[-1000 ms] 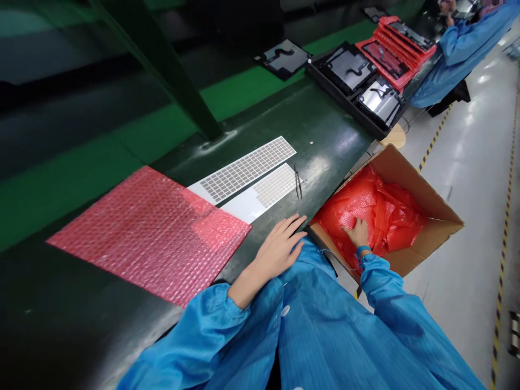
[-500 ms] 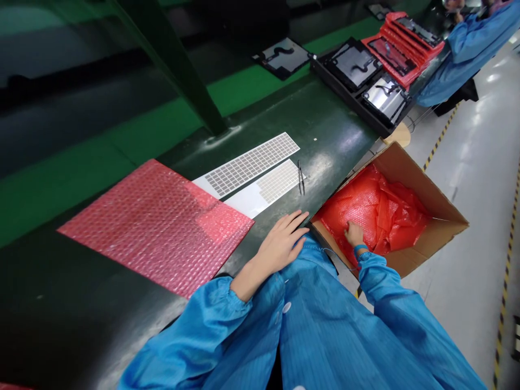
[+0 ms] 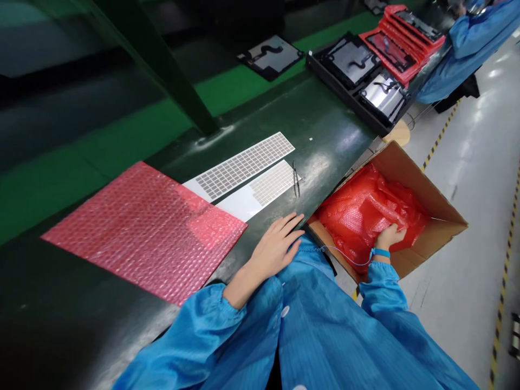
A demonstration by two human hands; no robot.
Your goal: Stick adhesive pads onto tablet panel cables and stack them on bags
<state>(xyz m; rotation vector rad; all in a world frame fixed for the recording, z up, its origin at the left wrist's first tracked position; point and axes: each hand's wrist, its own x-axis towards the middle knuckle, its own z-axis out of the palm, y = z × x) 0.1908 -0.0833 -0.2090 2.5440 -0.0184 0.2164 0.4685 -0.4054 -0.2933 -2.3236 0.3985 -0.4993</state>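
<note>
My left hand [image 3: 277, 245] lies flat at the front edge of the dark green table [image 3: 260, 130], fingers stretched out and holding nothing. Inside a cardboard box [image 3: 430, 187] on the right, my right hand [image 3: 390, 236] is closed on red bubble wrap [image 3: 357, 208]; its fingertips are partly hidden. A blue wrist strap [image 3: 381, 252] with a coiled cord circles my right wrist. Beyond my left hand are black tweezers [image 3: 296, 181], beside two white sheets of small grey labels [image 3: 247, 165]. A flat red bubble-wrap bag [image 3: 142, 233] overlaps the sheets' left ends.
A black tray [image 3: 349, 97] with flat device panels stands farther back, next to a stack of red bubble-wrap packs [image 3: 402, 43]. Another panel [image 3: 271, 57] lies left of the tray. A green post [image 3: 179, 81] rises behind the sheets. A co-worker's blue sleeve [image 3: 479, 49] shows at upper right.
My right hand has moved right within the box and now grips the red wrap, whose folds have shifted. My left hand stays flat by the table edge. The view has shifted slightly.
</note>
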